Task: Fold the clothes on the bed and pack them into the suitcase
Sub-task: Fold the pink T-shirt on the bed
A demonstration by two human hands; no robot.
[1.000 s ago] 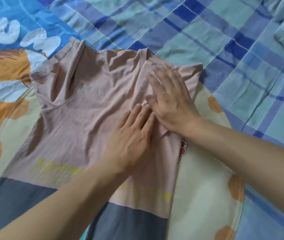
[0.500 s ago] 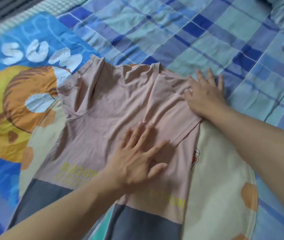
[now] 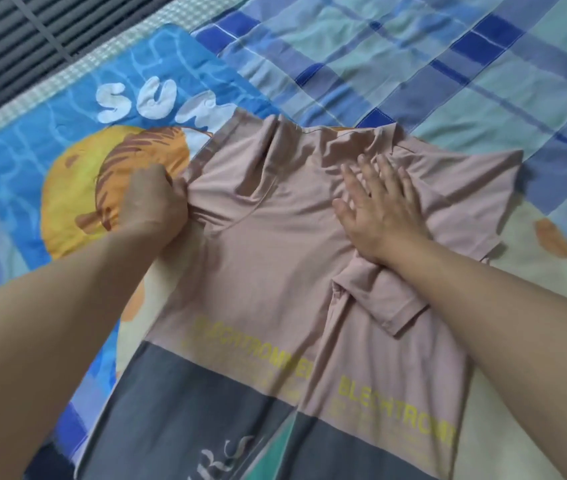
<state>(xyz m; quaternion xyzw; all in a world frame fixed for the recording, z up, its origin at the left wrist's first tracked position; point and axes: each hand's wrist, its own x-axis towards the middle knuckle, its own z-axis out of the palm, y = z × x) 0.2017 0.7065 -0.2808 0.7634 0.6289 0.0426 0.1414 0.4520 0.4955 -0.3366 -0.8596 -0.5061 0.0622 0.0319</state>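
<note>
A pink T-shirt [image 3: 275,258] with yellow lettering and a grey lower band lies flat on the bed, its right side folded inward with the sleeve doubled back. My left hand [image 3: 152,202] grips the shirt's left sleeve edge in curled fingers. On the folded right shoulder area my right hand [image 3: 379,206] presses flat, fingers spread. No suitcase is in view.
Under the shirt lies a blue beach-style blanket [image 3: 67,140] with white letters and an orange tiger print. A blue and teal plaid sheet [image 3: 431,64] covers the bed behind and to the right. The bed's far edge meets a dark slatted surface [image 3: 32,39] at top left.
My left hand left the shirt's middle and took hold of the left sleeve. My right hand came back from the right sleeve edge onto the folded shoulder. The view shifted left.
</note>
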